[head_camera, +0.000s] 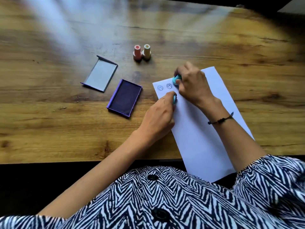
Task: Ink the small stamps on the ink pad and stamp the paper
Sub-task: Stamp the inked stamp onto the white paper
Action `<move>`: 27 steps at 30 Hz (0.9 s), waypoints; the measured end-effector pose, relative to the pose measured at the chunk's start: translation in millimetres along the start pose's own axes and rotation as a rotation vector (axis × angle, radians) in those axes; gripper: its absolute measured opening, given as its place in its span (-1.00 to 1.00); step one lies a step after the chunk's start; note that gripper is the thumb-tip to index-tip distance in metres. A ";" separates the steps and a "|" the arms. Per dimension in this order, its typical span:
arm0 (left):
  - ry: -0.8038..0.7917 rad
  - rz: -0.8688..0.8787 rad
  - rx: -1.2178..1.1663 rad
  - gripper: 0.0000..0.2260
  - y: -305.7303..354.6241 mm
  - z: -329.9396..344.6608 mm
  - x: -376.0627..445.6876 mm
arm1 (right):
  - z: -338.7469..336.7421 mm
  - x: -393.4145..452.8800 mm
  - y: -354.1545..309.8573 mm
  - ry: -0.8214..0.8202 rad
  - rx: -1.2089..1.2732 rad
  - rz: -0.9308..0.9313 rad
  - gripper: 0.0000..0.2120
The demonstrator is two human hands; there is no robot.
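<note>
Stamp marks (164,87) on paper (198,129) — unreadable.

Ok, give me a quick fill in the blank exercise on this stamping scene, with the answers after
1. Each hand, left hand and right hand, holds a ____ stamp.
2. The paper shows ____ finished round prints.
3. The ink pad lies open, its lid resting ____ it.
4. The pink stamp stands left of the ____ stamp.

Missing words: blue; two; beside; yellow

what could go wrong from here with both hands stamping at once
The left hand and right hand each press a blue stamp close together on the paper, so prints may overlap or smudge. Neither hand pins the sheet, which overhangs the table edge, so it might slide. The open ink pad sits near the left forearm.
</note>
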State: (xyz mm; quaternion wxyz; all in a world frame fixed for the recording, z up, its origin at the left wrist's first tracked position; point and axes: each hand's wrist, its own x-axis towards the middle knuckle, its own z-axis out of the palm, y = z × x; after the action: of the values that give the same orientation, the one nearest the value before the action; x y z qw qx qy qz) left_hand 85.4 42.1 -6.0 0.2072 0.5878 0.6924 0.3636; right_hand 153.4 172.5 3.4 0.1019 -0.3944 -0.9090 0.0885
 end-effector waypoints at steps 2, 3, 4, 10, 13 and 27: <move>-0.001 0.004 -0.001 -0.75 -0.9 0.8 0.1 | 1.7 -0.2 -2.2 -0.001 -0.064 -0.016 -0.82; -0.001 0.006 -0.002 -0.74 -1.3 1.1 0.1 | 2.0 -0.2 -3.3 -0.003 -0.085 -0.021 -0.82; 0.000 0.005 -0.004 -0.74 -1.6 0.9 0.1 | 2.0 0.2 -4.2 -0.007 -0.094 -0.024 -0.81; 0.011 0.004 -0.025 -0.73 -2.2 1.5 1.2 | 1.8 1.7 -8.4 -0.020 -0.097 -0.005 -0.83; 0.010 0.013 -0.021 -0.73 -2.2 1.6 2.2 | 2.3 2.1 -8.6 -0.022 -0.099 0.007 -0.84; -0.080 -0.043 -0.009 -0.75 -3.2 0.0 3.7 | -52.0 -5.7 4.4 0.181 0.300 0.209 -0.83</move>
State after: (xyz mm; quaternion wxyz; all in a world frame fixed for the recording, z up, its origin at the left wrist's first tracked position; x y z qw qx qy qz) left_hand 82.5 45.5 -7.9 0.2450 0.5861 0.6943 0.3381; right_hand 173.6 175.5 51.9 0.2312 -0.4732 -0.8268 0.1973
